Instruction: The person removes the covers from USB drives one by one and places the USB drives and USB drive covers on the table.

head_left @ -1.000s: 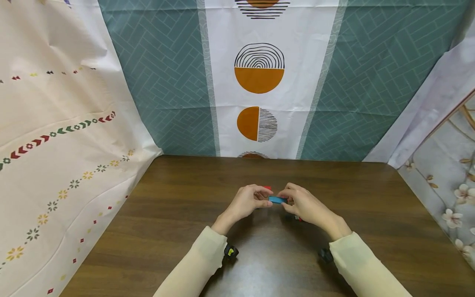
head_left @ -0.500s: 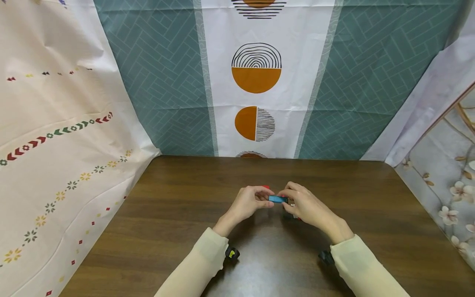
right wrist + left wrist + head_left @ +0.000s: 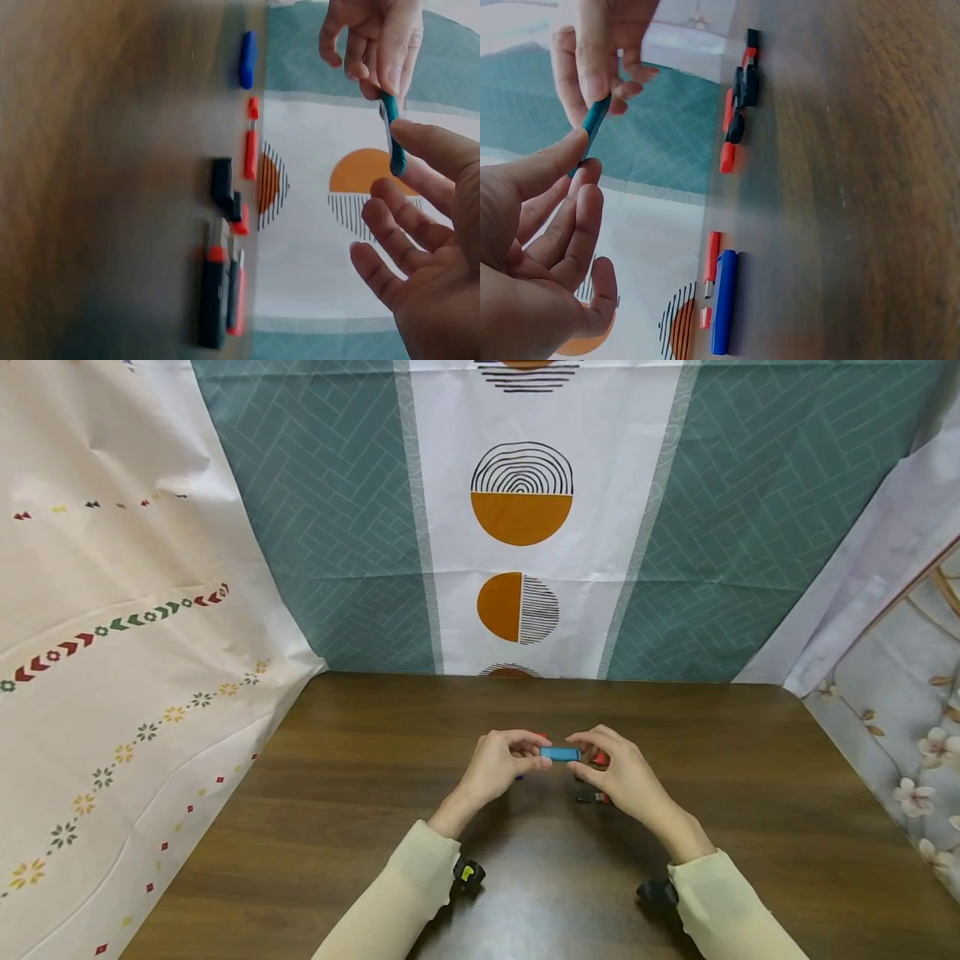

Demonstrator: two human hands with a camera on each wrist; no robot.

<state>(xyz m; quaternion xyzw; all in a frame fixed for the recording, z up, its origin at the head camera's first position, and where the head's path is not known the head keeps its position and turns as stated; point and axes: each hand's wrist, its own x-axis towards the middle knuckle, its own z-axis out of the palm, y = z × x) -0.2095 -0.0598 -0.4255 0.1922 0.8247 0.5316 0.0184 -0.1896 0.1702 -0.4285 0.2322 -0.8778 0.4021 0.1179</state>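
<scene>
A small blue-teal USB stick [image 3: 561, 753] is held level above the table, between both hands. My left hand [image 3: 498, 768] pinches its left end with thumb and index finger. At the other end my right hand [image 3: 626, 777] has thumb and index finger around the tip. In the left wrist view the stick [image 3: 592, 124] stands slanted, with the left thumb low on it and the right thumb on its upper end. The right wrist view shows the stick [image 3: 397, 150] edge-on, the right middle, ring and little fingers spread away from it. No metal plug shows on it.
On the table [image 3: 360, 827] beyond the hands lie a blue USB stick [image 3: 724, 300], a red stick [image 3: 250, 154] with a bare metal plug and its red cap [image 3: 253, 108]. To the right are a black stick [image 3: 213, 307], a red-and-black one [image 3: 236, 292] and a black cap [image 3: 222, 180].
Both hands have lifted the blue-teal stick slightly. The right hand's fingers have spread a little and shifted right, so more of the red and black pieces beneath them shows.
</scene>
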